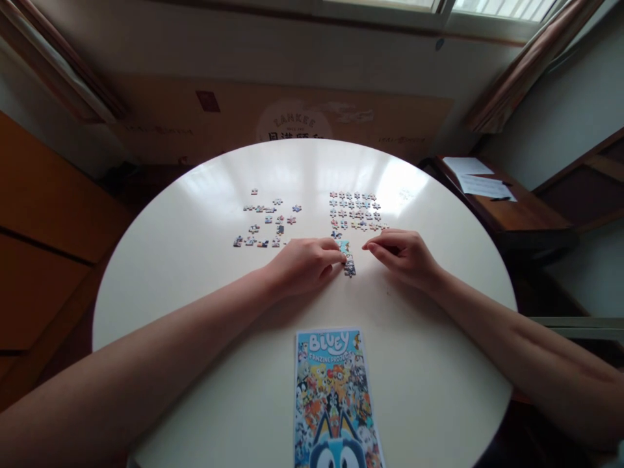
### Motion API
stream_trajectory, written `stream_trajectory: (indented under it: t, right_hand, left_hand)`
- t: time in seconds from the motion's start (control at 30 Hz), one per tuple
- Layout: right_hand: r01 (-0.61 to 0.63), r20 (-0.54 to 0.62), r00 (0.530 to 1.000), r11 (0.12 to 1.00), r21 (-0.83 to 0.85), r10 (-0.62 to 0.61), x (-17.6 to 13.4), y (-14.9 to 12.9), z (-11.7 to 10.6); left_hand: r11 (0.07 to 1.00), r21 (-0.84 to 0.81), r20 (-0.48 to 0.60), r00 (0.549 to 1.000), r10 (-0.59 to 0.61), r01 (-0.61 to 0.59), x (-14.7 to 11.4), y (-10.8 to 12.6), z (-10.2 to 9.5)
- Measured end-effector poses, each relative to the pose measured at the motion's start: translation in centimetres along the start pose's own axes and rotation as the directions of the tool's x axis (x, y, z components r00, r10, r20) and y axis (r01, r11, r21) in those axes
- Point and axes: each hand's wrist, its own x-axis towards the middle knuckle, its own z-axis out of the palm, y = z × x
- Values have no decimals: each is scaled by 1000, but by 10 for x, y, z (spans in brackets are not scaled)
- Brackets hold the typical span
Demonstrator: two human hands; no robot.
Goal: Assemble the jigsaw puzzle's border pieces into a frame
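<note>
Teal above, dark mottled below | puzzle strip (350, 266) | narrow, knobbed end

Place: likely home | curtains (526, 71) | window (507, 8) | round table (439, 227) | wooden desk (522, 209)

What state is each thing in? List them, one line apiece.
Left hand: fingers on puzzle strip
Right hand: fingers curled; cannot tell whether it holds anything
Puzzle strip: pieces joined, lying flat
Right-side pieces: set out in rows
Left-side pieces: spread unevenly
Bluey poster: face up
Papers: lying flat
Right curtain: gathered aside
</note>
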Motion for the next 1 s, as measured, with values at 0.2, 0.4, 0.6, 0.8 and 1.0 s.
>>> stream_trajectory:
  t: [0.2,0.4,0.6,0.8,1.0]
  right_hand:
    - [15,0,1000,1000,18,-15,1,0,-1]
    - [-3,-22,1000,999,44,4,1,0,-1]
    - [24,-17,1000,1000,13,-24,3,0,-2]
    - [15,-37,999,1000,-2,-15,3,3,-5]
    - [65,-61,996,997,-44,-68,3,5,-9]
  left_hand:
    - [1000,-29,-15,1000,8,-8,-2,-1,-3]
    - [997,-73,-25,1000,18,-19,-4,-1,-6]
    - [996,-84,-107,994,34,-43,-2,0,-9]
    - [998,6,-187,980,61,-61,-1,1,-13]
    - [999,49,-132,991,29,-23,0,5,-14]
